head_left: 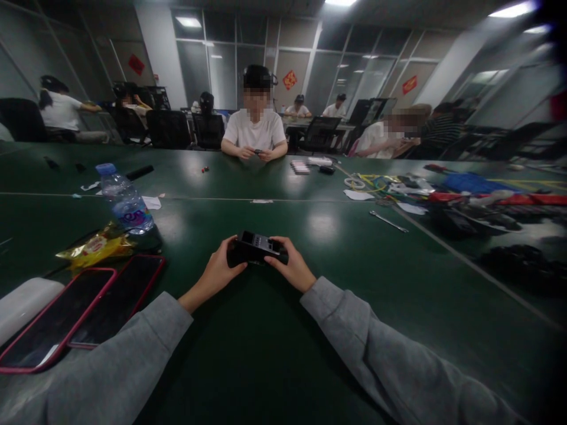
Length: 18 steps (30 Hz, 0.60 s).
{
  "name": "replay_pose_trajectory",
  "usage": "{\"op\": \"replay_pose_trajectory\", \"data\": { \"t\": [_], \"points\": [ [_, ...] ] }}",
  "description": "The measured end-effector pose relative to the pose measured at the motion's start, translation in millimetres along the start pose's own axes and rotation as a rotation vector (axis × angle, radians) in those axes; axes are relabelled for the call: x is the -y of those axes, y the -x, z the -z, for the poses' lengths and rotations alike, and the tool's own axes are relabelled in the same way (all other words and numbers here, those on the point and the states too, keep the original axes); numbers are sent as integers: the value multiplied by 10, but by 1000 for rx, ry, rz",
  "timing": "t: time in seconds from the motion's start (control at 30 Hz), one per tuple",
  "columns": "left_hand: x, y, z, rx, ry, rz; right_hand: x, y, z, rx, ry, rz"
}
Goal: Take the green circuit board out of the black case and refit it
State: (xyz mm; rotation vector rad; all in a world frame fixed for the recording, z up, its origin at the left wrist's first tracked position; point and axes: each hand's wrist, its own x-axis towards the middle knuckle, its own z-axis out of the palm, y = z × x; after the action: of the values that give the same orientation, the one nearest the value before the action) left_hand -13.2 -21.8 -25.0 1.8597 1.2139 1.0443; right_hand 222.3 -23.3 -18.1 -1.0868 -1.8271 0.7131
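A small black box-shaped device with sockets on its top face sits just above the dark green table, held between both my hands. My left hand curls around its left end, fingers closed on it. My right hand grips the right end, thumb on top. Both arms wear grey sleeves.
Two dark phones with red edges, a white case, a yellow snack bag and a water bottle lie at my left. Cables and tools clutter the right. A person in white sits opposite; others sit behind.
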Motion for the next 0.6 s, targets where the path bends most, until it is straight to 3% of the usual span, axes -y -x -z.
{"op": "replay_pose_trajectory", "data": {
  "t": [0.3,0.6],
  "points": [
    [-42,-7,4,13,-71,-23,56,6,12,-4,1,-8],
    [-142,14,26,41,-116,-4,70,36,13,-27,161,105]
  ]
}}
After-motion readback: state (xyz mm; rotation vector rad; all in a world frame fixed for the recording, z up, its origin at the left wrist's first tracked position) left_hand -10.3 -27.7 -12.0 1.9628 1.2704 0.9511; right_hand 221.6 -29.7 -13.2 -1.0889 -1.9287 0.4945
